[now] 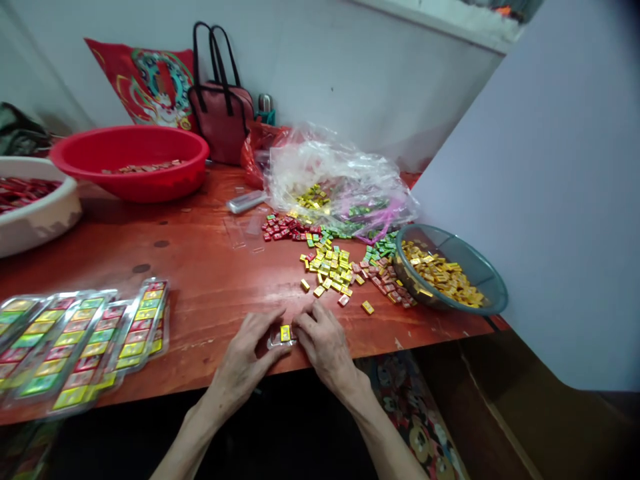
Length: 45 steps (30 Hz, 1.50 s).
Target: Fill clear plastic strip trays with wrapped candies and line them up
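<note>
My left hand [245, 357] and my right hand [323, 340] rest side by side at the front edge of the red wooden table [200, 267]. Between their fingertips lies a small clear plastic tray [280, 340] with one gold block [285, 333] in it. Both hands pinch this tray, the left from the left side, the right from the right. Just beyond my right hand lies a loose heap of small gold blocks [330, 267], with red blocks [287, 228] and green blocks [380, 248] scattered behind it.
Several filled clear trays [85, 343] lie at the front left. A grey bowl [480, 267] of gold blocks stands at the right edge. Behind are a crumpled plastic bag [335, 173], a red basin [130, 160], a white basin [35, 213] and a handbag [223, 113].
</note>
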{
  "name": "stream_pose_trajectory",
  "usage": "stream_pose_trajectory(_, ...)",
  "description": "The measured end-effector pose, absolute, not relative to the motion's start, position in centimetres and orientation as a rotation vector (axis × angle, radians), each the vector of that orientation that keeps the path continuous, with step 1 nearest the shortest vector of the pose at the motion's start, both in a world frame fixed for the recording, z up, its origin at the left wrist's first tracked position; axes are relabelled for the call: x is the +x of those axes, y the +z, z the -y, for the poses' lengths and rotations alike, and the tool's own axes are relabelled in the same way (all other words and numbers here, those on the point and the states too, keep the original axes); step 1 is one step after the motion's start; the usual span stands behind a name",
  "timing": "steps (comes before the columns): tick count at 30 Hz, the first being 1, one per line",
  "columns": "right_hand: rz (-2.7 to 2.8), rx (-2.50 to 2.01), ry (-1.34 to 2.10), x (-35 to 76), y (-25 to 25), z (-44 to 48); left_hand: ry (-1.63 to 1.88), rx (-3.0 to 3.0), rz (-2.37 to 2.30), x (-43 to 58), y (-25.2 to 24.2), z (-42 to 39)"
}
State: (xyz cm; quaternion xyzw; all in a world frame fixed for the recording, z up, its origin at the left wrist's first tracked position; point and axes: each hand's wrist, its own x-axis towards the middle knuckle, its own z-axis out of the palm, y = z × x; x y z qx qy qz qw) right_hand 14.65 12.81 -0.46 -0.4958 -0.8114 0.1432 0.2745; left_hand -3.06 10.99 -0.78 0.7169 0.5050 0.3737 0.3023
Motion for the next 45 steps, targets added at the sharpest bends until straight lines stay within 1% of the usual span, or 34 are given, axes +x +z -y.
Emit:
stream_pose_trajectory(3, 2.209, -1.311, 0.373, 14.8, -0.3, -12.8, 1.012, 1.883, -1.325, -3.2, -1.1, -11.0)
stream_pose_trajectory(6, 2.235, -1.19, 0.542, 15.6, 1.1, -13.9, 1.032, 1.864, -1.307, -3.2, -1.4, -11.0)
stream_pose_trajectory(8, 2.21, -1.158, 0.578, 16.3, 2.5, -15.7, 1.034, 1.849, -1.3, -3.2, -1.5, -11.0)
stream_pose_trajectory(12, 2.159, -1.305, 0.341, 17.1, 4.1, -21.1, 1.016, 1.835, -1.291, -3.2, -1.6, -11.1)
stream_pose_trajectory(15, 2.273, -1.369, 0.188, 17.4, 3.8, -24.9, 1.028, 1.845, -1.282, -3.3, -1.7, -11.1)
stream_pose_trajectory(17, 2.39, -1.341, 0.148, 17.5, 3.1, -26.7, 1.043, 1.859, -1.278, -3.3, -1.7, -11.1)
stream_pose_trajectory(21, 2.547, -1.294, 0.193, 17.6, 2.6, -28.3, 1.04, 1.87, -1.284, -3.3, -1.4, -11.1)
stream_pose_trajectory(26, 2.365, -1.28, 0.235, 17.8, 4.5, -25.4, 1.022, 1.888, -1.3, -3.3, -1.3, -11.0)
stream_pose_trajectory(29, 2.242, -1.242, 0.423, 17.4, 4.9, -20.6, 1.026, 1.9, -1.294, -3.2, -1.4, -11.0)
stream_pose_trajectory(31, 2.217, -1.259, 0.528, 16.8, 4.0, -17.1, 1.043, 1.906, -1.299, -3.2, -1.5, -11.0)
stream_pose_trajectory(34, 2.17, -1.392, 0.443, 15.4, 1.5, -13.6, 1.055, 1.912, -1.315, -3.1, -1.5, -11.0)
stream_pose_trajectory(38, 2.06, -1.521, 0.203, 14.3, -1.1, -12.5, 1.062, 1.907, -1.344, -3.0, -1.6, -11.1)
stream_pose_trajectory(41, 2.049, -1.532, 0.111, 13.9, -1.6, -12.6, 1.086, 1.9, -1.349, -2.9, -1.7, -11.2)
stream_pose_trajectory(45, 2.026, -1.53, 0.077, 13.5, -1.5, -12.5, 1.097, 1.925, -1.365, -2.8, -1.8, -11.3)
